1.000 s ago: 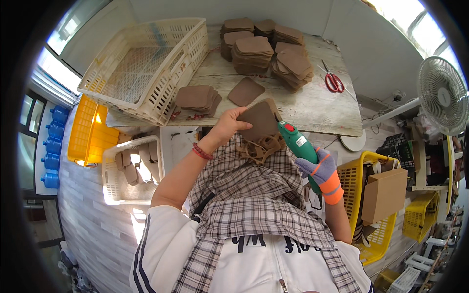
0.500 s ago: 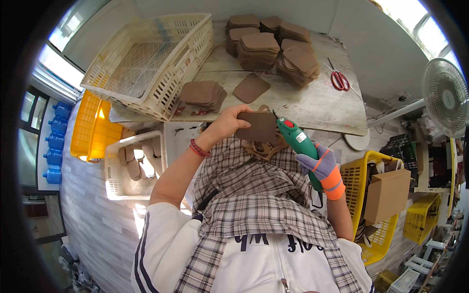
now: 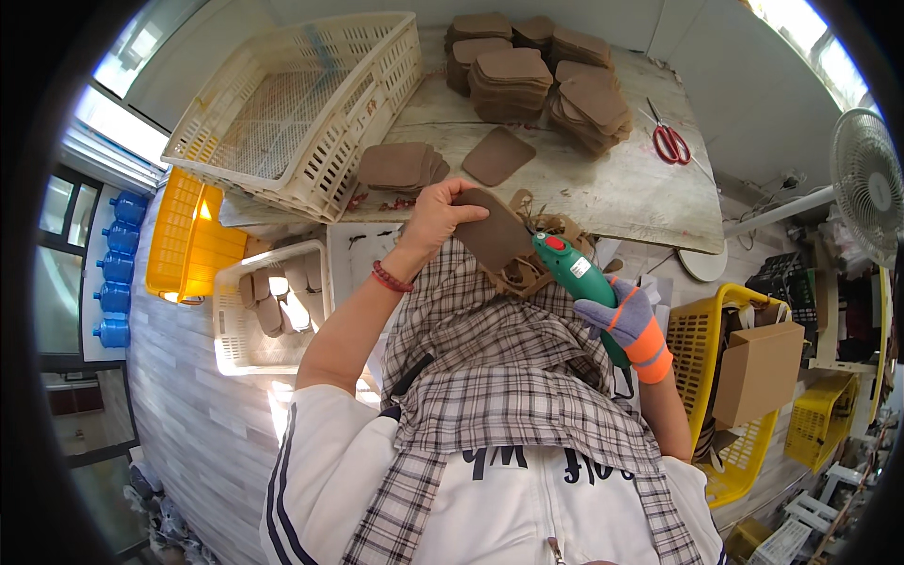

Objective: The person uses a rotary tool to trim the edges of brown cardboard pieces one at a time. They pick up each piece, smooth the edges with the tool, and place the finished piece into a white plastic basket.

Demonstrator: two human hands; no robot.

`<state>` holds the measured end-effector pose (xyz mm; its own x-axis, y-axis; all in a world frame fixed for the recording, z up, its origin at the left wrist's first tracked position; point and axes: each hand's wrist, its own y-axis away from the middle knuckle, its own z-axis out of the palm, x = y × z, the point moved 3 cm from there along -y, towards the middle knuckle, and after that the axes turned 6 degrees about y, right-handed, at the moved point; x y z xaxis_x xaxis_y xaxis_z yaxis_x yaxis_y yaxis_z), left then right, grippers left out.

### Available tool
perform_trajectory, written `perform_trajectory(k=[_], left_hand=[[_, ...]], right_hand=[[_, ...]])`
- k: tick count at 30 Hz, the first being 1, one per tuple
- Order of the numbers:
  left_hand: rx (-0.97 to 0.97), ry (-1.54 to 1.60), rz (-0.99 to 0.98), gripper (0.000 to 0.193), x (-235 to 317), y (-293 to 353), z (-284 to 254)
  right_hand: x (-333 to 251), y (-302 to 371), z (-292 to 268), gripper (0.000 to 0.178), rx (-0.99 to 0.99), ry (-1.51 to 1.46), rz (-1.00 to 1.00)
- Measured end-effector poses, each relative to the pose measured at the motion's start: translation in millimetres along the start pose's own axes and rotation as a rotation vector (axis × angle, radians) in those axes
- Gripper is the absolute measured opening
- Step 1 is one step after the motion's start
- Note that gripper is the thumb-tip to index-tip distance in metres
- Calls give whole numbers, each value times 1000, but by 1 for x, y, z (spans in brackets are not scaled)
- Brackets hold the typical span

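My left hand point(image 3: 436, 218), bare with a red bracelet, pinches a flat brown leather-like piece point(image 3: 493, 235) with rounded corners by its upper left part. My right hand point(image 3: 625, 322), in a grey and orange glove, is wrapped round a green handheld power tool point(image 3: 576, 273) with a red switch. The tool's dark tip lies at the right edge of the piece; whether it touches is too small to tell. Curled tan offcut strips point(image 3: 524, 279) are bunched under the piece, above my plaid apron point(image 3: 513, 330).
Stacks of brown pieces point(image 3: 510, 80), a smaller pile point(image 3: 400, 165), one single piece point(image 3: 499, 155) and red-handled scissors point(image 3: 670, 144) lie on the table point(image 3: 650, 202). White crates point(image 3: 282, 193) stand left. A yellow basket point(image 3: 692, 363) with a carton point(image 3: 761, 372) and a fan point(image 3: 864, 184) are right.
The piece in my left hand has turned, its lower end now slanting down to the right. The tool has stayed by its right edge. The whole view has shifted slightly.
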<state>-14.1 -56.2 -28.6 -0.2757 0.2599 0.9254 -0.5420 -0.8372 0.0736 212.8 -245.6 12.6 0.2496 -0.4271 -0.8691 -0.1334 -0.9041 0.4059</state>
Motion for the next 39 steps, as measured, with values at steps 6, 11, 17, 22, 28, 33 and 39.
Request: perform_trajectory(k=[6,11,17,22,28,33,39], left_hand=[[-103,-187,-61,20,-2,3,11],[-174,-264,-146,27,-5,5,20],[-281,-284,-167,37,-2,7,28],[62,-238,82,49,36,-4,-24],[575,-575,197,42,52,-43,-143],[482,-1616,749,39,49,-48,-78],[314,-1630,319,46,-32,-92,-9]], right_hand=[[7,-6,2,46,-2,49,-34],[-2,-8,6,44,-37,10,-16],[-14,-18,14,43,-88,-28,-46],[-11,-18,5,43,30,-58,-85],[20,-22,-15,40,66,-109,-8],[38,-18,-21,38,100,-106,13],[43,-20,-19,38,126,-145,12]])
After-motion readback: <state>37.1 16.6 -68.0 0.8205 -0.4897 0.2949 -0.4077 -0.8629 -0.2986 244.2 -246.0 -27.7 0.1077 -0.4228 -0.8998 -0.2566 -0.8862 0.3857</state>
